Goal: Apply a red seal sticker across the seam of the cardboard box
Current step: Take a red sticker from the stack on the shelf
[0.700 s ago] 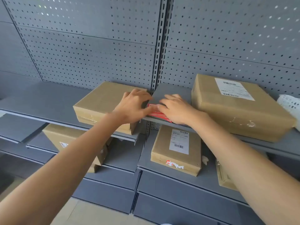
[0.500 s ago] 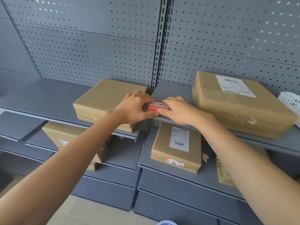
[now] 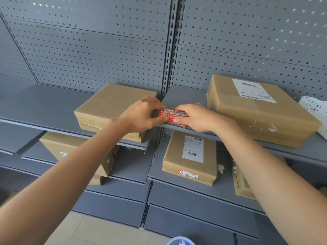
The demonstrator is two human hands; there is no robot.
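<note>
A red seal sticker (image 3: 170, 114) with white print is held between both hands at the front edge of the grey upper shelf (image 3: 184, 98). My left hand (image 3: 141, 114) pinches its left end; my right hand (image 3: 196, 117) pinches its right end, with more red sticker showing under the fingers. Just left of the hands lies a plain cardboard box (image 3: 109, 105) on the upper shelf, with clear tape along its front seam. My left hand overlaps this box's right front corner.
A larger cardboard box (image 3: 254, 110) with a white shipping label sits on the upper shelf at the right, beside white mesh packing (image 3: 315, 106). Below are more boxes, one (image 3: 191, 156) with a torn red sticker. A perforated grey back panel (image 3: 106, 50) rises behind.
The sticker has been raised from flat on the shelf edge and turned so that its printed face shows. Both hands shifted slightly upward with it.
</note>
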